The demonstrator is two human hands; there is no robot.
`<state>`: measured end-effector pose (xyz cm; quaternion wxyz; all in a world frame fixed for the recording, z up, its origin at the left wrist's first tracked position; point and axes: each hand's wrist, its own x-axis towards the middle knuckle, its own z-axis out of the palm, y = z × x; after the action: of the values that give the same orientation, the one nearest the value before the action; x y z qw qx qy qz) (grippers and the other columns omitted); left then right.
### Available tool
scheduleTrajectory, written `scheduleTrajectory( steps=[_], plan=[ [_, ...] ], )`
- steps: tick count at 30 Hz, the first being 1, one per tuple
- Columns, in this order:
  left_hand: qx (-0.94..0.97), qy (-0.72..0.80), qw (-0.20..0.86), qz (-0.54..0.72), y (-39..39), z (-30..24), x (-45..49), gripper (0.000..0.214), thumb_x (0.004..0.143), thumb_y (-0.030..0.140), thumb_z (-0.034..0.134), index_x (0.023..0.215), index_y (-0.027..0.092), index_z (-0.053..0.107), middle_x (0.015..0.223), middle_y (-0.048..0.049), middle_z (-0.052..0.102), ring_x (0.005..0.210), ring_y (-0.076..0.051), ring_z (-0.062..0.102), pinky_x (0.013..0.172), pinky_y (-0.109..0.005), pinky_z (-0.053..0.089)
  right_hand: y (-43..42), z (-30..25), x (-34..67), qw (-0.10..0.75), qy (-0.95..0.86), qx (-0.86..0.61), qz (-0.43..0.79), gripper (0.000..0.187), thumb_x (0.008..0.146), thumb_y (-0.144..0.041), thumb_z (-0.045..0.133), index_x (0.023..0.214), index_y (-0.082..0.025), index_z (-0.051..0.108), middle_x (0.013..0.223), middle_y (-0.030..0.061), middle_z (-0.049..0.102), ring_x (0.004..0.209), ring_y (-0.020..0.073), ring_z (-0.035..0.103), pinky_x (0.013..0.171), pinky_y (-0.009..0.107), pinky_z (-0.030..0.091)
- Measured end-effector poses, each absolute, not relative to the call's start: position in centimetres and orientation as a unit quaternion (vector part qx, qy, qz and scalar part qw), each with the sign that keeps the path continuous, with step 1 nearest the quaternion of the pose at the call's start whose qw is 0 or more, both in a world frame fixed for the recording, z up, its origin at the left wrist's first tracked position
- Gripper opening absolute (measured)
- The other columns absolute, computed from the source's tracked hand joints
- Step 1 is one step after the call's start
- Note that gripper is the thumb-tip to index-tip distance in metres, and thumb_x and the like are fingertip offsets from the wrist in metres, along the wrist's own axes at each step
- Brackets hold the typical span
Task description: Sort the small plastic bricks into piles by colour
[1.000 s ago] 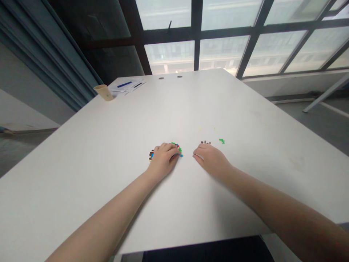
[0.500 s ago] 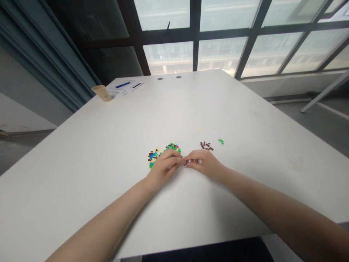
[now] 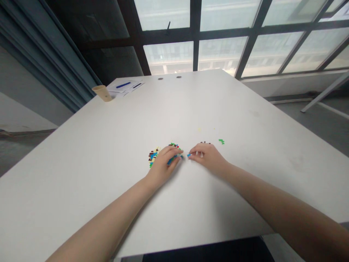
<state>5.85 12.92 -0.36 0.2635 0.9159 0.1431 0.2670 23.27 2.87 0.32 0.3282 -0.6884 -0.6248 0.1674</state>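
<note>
A heap of tiny mixed-colour bricks (image 3: 153, 155) lies on the white table (image 3: 109, 145). My left hand (image 3: 163, 164) rests on the heap's right side, fingers curled over blue and green pieces. My right hand (image 3: 208, 157) sits just to its right, pinching a small blue brick (image 3: 188, 155) at the fingertips. A few dark brown bricks (image 3: 205, 142) peek out behind my right hand. A small cluster of green bricks (image 3: 221, 141) lies further right, and tiny yellow bits (image 3: 199, 129) lie beyond.
A paper cup (image 3: 101, 93) stands at the table's far left edge, with papers and a blue pen (image 3: 124, 85) beside it. Large windows (image 3: 218, 22) run behind the table. The near table edge is just below my forearms.
My hands met in a pinch half a second ago, then separated slightly. The left hand returned onto the heap; the right now holds a blue piece at its fingertips.
</note>
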Motion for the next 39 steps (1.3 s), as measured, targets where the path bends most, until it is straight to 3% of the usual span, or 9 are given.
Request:
scheduleTrajectory(
  steps=[5,9,18,27,33,39],
  plan=[
    [0.92,0.216,0.208,0.255,13.7,-0.4,5.7,0.018,0.083,0.02,0.046,0.095,0.021,0.059,0.097,-0.0062,0.06,0.094,-0.018,0.054,0.082,-0.034,0.043,5.8,0.9,24.8,0.182,-0.626,-0.756,0.049,0.017,0.078,-0.032,0.058,0.086,-0.021,0.068,0.082,0.0035,0.065,0.08,0.0154,0.055,0.072,0.026,0.037],
    [0.922,0.246,0.18,0.239,14.1,-0.3,5.4,0.016,0.081,0.019,0.048,0.092,0.021,0.06,0.095,-0.0048,0.06,0.091,-0.018,0.054,0.08,-0.035,0.043,8.5,1.3,24.6,0.124,-0.611,-0.78,0.052,0.019,0.08,-0.034,0.056,0.091,-0.024,0.067,0.094,0.0044,0.066,0.09,0.0174,0.056,0.077,0.028,0.037],
    [0.924,0.259,0.177,0.219,14.3,-0.3,5.0,0.015,0.081,0.021,0.049,0.092,0.022,0.06,0.095,-0.0044,0.06,0.09,-0.019,0.054,0.079,-0.035,0.042,11.8,0.5,24.6,0.089,-0.555,-0.825,0.056,0.021,0.082,-0.03,0.053,0.091,-0.02,0.068,0.096,0.0096,0.067,0.093,0.0215,0.057,0.076,0.033,0.037],
    [0.916,0.3,0.157,0.215,14.5,-0.2,4.7,0.017,0.081,0.021,0.047,0.091,0.022,0.061,0.093,-0.004,0.06,0.089,-0.02,0.053,0.078,-0.036,0.041,9.1,2.0,25.2,0.129,-0.558,-0.819,0.042,0.026,0.086,-0.028,0.045,0.103,-0.023,0.064,0.11,0.0043,0.062,0.101,0.0191,0.054,0.081,0.029,0.037],
    [0.932,0.274,0.148,0.187,14.2,-0.4,5.0,0.015,0.08,0.023,0.051,0.088,0.024,0.063,0.094,-0.0038,0.06,0.089,-0.02,0.053,0.076,-0.036,0.04,4.4,1.3,21.5,0.09,-0.657,-0.747,0.053,0.02,0.083,-0.028,0.05,0.095,-0.023,0.066,0.087,0.0043,0.064,0.084,0.0185,0.056,0.071,0.028,0.036],
    [0.947,0.249,0.133,0.152,13.7,-0.4,5.0,0.014,0.079,0.027,0.053,0.09,0.026,0.062,0.097,-0.0033,0.059,0.09,-0.021,0.051,0.071,-0.035,0.037,4.1,0.4,20.3,0.086,-0.699,-0.709,0.044,0.017,0.085,-0.025,0.05,0.092,-0.023,0.065,0.085,0.0037,0.062,0.084,0.017,0.052,0.072,0.028,0.033]
  ],
)
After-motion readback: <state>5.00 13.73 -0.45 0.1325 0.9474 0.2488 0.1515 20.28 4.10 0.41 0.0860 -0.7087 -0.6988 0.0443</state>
